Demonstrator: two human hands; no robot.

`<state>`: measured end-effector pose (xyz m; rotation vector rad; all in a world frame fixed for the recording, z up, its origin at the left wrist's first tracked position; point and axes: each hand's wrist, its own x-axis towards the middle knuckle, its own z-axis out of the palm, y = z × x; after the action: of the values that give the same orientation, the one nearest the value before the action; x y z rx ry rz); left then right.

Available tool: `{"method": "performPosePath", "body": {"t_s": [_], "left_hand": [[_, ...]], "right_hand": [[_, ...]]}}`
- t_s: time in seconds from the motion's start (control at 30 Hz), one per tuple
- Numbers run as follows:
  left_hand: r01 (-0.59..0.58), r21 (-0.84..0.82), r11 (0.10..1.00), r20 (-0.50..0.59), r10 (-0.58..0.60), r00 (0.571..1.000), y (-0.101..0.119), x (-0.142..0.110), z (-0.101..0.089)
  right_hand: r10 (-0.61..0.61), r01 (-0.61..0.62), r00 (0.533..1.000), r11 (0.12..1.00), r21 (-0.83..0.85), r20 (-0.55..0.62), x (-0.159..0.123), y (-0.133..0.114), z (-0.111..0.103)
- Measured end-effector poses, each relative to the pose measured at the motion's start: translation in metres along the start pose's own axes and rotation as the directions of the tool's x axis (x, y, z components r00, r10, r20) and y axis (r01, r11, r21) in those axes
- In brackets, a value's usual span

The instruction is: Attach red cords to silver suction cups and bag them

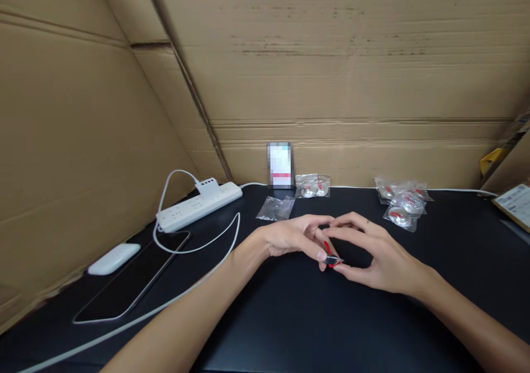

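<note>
Between my two hands is a small, shiny metal disc with a red cord (332,259), seen nearly edge-on above the black table. My left hand (296,236) pinches it, thumb on its near face and fingers behind. The thumb of my right hand (383,254) touches its lower right edge, while the other fingers arch over toward my left fingertips. Part of the cord stands up beside my left fingers. What lies behind the disc is hidden by my fingers. Beyond my left wrist, a flat see-through plastic bag (275,208) lies on the table (265,318).
Bagged silver discs with red cords lie at the back, two (313,186) by an upright phone with a blurred screen (280,166), several (401,203) farther right. Left are a power strip (201,207), white cable (207,279), dark phone (132,279) and white case (114,259). Cardboard walls (331,75) surround the table.
</note>
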<state>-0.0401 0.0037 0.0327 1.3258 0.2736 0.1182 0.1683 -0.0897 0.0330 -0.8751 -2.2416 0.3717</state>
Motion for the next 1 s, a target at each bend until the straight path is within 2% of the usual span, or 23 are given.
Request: {"method": "performPosePath", "body": {"t_s": [0.2, 0.47, 0.8, 1.0], "left_hand": [[0.069, 0.034, 0.997, 0.035, -0.07, 0.997, -0.001, 0.001, 0.002], [0.075, 0.054, 0.996, 0.017, -0.076, 0.997, 0.001, 0.002, 0.006], [0.034, -0.025, 0.999, -0.033, -0.035, 0.999, -0.003, 0.002, -0.001], [-0.047, -0.123, 0.991, -0.075, 0.038, 0.996, -0.003, 0.003, -0.002]], "right_hand": [[0.007, -0.005, 0.995, 1.0, -0.028, 0.101, 0.002, -0.004, 0.0], [0.032, -0.031, 0.994, 0.999, -0.012, 0.104, 0.0, -0.005, 0.0], [0.062, -0.062, 0.998, 0.998, 0.012, 0.019, -0.001, 0.0, 0.004], [0.083, -0.071, 0.989, 0.992, 0.102, -0.123, 0.0, 0.005, 0.006]]}}
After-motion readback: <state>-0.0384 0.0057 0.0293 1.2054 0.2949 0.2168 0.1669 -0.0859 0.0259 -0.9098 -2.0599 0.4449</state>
